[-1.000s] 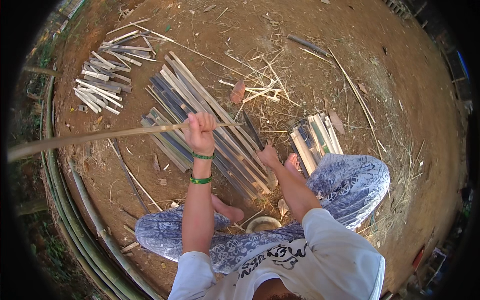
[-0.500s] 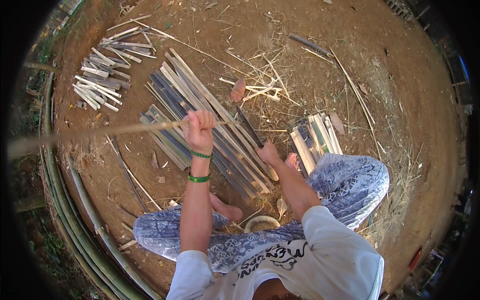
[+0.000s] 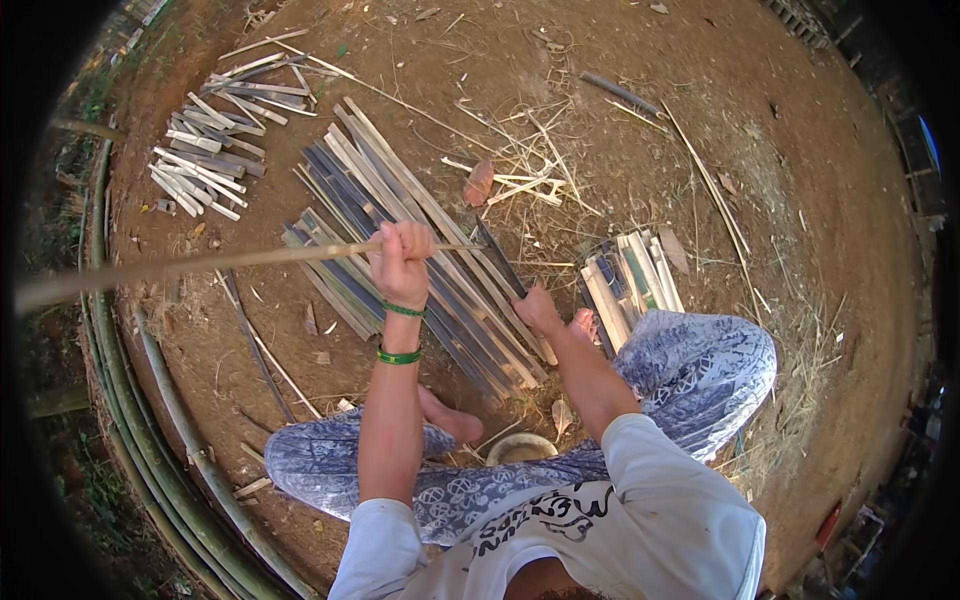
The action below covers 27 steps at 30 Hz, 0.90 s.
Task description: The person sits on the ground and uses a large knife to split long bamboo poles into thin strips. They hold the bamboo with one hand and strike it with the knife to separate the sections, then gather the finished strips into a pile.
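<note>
My left hand [image 3: 402, 262] is closed around a long, thin bamboo strip [image 3: 220, 262], which stretches out past the left side of the view. The strip's short end pokes out to the right of my fist and meets the blade of a dark machete [image 3: 497, 255]. My right hand [image 3: 540, 312] is wrapped round the machete's handle, with the blade slanting up and to the left. Beneath both hands lies a pile of long split bamboo slats [image 3: 400, 200], some pale and some dark grey. Shorter greenish slats [image 3: 330, 275] rest beside that pile, left of my left hand.
Short cut pieces [image 3: 205, 150] are heaped at the far left. A bundle of short slats [image 3: 632, 280] lies by my right knee. Thin shavings [image 3: 530, 165] litter the far ground. A round bowl-like rim [image 3: 522, 448] shows between my legs. Long bamboo poles [image 3: 170, 440] run along the left.
Almost nothing differs. The whole view has shifted very slightly; both hands keep their grips, and the strip still meets the blade.
</note>
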### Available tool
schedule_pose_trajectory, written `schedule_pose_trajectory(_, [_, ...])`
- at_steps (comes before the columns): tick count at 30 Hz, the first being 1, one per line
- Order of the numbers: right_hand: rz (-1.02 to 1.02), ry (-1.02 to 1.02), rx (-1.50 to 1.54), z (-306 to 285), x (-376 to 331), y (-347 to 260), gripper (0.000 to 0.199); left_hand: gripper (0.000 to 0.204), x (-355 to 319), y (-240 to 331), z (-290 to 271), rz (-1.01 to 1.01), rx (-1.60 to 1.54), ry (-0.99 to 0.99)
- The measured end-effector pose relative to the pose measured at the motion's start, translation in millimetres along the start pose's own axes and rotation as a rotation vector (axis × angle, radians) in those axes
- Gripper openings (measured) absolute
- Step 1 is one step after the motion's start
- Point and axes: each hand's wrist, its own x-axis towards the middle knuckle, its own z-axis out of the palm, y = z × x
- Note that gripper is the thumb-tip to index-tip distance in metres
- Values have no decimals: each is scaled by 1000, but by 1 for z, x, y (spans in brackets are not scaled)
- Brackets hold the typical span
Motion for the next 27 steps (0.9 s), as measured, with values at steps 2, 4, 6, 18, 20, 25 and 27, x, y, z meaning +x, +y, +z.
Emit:
schedule_pose_trajectory(2, [-4,-32,-57,-8,1,-8,42,56,-1,2,-9,-5,-35,-5])
schedule_pose_trajectory(4, [-38,55,1,-4,-6,2,42,56,0,0,-10,0,-42,-2])
schedule_pose_trajectory(6, [-26,70,-2,-3,-4,11,42,56,1,-2,-7,6,-8,-7])
schedule_pose_trajectory(18, [16,-14,49,-6,-12,-7,44,54,-5,-1,4,37,29,-4])
schedule_pose_trajectory(20, [119,34,-3,-1,3,20,45,54,-2,-1,12,9,5,-40])
schedule_pose_trajectory(25, [130,-18,-96,-3,3,7,48,54,-5,2,-2,25,4,-4])
schedule_pose_trajectory(27, [162,39,-89,9,5,17,47,55,-1,4,3,23,22,15])
